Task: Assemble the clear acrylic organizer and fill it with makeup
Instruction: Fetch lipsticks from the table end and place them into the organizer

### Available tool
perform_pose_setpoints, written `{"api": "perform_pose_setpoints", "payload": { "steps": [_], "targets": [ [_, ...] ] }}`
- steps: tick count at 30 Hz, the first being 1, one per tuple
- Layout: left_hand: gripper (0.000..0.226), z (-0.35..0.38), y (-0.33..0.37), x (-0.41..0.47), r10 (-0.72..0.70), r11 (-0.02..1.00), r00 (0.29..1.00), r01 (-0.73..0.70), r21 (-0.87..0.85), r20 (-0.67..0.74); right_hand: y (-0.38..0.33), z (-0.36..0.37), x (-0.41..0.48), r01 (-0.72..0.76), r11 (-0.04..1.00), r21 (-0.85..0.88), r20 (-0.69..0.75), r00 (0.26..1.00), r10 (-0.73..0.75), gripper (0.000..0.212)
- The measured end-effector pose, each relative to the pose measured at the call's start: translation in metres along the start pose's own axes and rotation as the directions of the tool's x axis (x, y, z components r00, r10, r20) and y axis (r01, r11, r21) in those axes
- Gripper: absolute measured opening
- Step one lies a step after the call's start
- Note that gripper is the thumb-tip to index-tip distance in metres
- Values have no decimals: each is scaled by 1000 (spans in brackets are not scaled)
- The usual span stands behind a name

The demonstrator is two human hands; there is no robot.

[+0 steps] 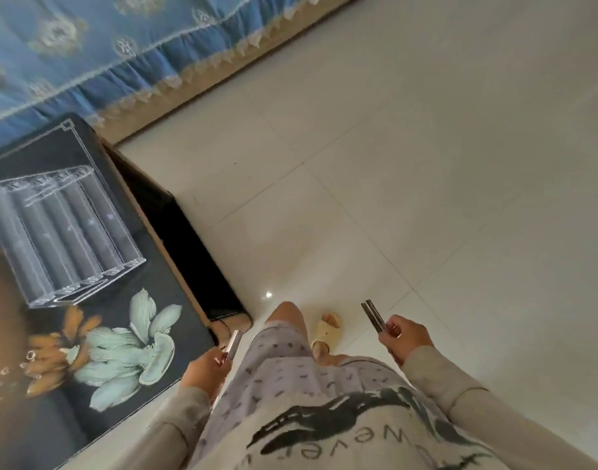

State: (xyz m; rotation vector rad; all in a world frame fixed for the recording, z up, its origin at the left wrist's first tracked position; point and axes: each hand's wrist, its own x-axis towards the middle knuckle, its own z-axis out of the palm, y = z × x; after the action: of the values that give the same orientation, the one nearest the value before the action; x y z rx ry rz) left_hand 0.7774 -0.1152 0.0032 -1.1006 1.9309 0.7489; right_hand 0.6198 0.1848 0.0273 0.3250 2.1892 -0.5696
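Observation:
The clear acrylic organizer (63, 235) stands on a dark table with a flower print (121, 337) at the left; its compartments look tall and narrow. My left hand (204, 369) is low by the table's near corner, closed around a slim silvery makeup stick (234, 344). My right hand (404, 337) is out to the right over the floor, gripping two thin dark makeup sticks (374, 315) that point up and left. Both hands are well away from the organizer.
A bed with a blue patterned, lace-trimmed cover (128, 49) runs along the top left. Pale floor tiles (426, 164) fill the right side. My knees and a foot in a cream slipper (326, 329) are below. Small rings or beads (29, 356) lie at the table's left edge.

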Motion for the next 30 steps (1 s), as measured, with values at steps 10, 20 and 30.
{"api": "perform_pose_setpoints", "payload": {
  "steps": [10, 20, 30],
  "targets": [
    [19, -29, 49, 35, -92, 973, 996, 89, -211, 0, -103, -43, 90, 152, 965, -213, 84, 987, -137, 25],
    [16, -168, 133, 93, 32, 916, 976, -115, -385, -215, -223, -77, 152, 141, 947, -289, 25, 990, -139, 12],
    [14, -236, 159, 129, -122, 833, 967, -23, -553, -223, -359, -104, 225, 271, 871, -410, 91, 962, -256, 18]
  ]
}}
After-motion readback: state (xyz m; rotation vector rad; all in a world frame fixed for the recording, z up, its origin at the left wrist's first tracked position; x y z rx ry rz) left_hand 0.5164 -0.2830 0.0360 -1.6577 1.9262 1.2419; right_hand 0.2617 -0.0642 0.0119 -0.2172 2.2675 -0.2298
